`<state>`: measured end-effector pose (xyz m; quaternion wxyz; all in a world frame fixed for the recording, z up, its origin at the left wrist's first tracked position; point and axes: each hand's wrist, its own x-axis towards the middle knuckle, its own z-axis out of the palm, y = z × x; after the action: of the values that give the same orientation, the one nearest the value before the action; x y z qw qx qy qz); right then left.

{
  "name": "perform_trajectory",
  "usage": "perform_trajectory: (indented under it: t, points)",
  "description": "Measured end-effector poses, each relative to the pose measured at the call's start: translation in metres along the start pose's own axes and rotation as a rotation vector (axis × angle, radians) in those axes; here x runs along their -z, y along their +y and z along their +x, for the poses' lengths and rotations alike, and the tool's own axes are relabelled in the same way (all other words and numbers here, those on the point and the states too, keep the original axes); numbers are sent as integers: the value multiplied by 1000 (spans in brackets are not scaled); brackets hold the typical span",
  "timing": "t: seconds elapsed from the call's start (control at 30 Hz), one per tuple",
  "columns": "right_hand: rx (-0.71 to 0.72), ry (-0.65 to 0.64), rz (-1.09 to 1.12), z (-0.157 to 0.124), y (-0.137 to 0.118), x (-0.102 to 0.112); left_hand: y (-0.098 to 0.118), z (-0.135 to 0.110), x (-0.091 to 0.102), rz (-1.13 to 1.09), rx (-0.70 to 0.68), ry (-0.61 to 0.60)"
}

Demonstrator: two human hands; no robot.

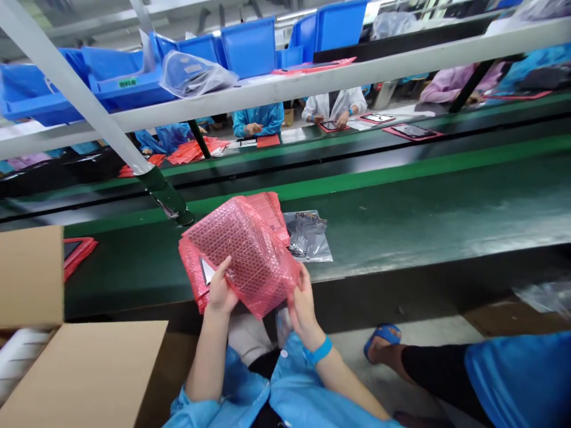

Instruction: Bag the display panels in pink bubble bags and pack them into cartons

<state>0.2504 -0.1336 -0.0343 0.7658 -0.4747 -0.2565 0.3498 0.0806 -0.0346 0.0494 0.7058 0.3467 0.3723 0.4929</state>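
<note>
Between my two hands, at the near edge of the green bench, is a pink bubble wrap bag [254, 261]. My left hand [222, 291] grips its lower left side, thumb on top. My right hand [303, 303] pinches its right corner; a blue band circles that wrist. More pink bubble wrap bags [191, 267] lie beneath and behind it, and a white piece shows beside my left thumb. Just right of them rests a clear plastic bag [310, 238] with dark grey pieces inside.
An open cardboard box [89, 368] stands at the lower left. A green post [165, 196] rises behind the bags. Blue bins [250, 44] line the shelf above. Across the line, people handle flat panels [332, 126]. A person's leg [437, 374] is close on my right.
</note>
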Motion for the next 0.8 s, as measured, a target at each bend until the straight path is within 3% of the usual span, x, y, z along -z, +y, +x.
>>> perform_trajectory:
  t: [0.13,0.27,0.37,0.5,0.6,0.7,0.8]
  points:
    - [-458,-326,280,0,-7,-8,27,-9,-16,83,-134,67]
    - [-591,-334,289,2,-24,2,52,-13,-22,131,-239,42]
    - [-614,-217,186,10,-40,46,62,-3,1,167,-318,107]
    - [-624,-102,-24,21,-67,134,65,27,54,317,-368,399]
    - [-654,-149,-158,23,-87,174,63,49,81,641,-350,384]
    - [-637,-298,-379,23,-100,164,58,67,82,752,-410,337]
    - [-567,-513,-507,25,-106,121,54,82,74,701,-466,399]
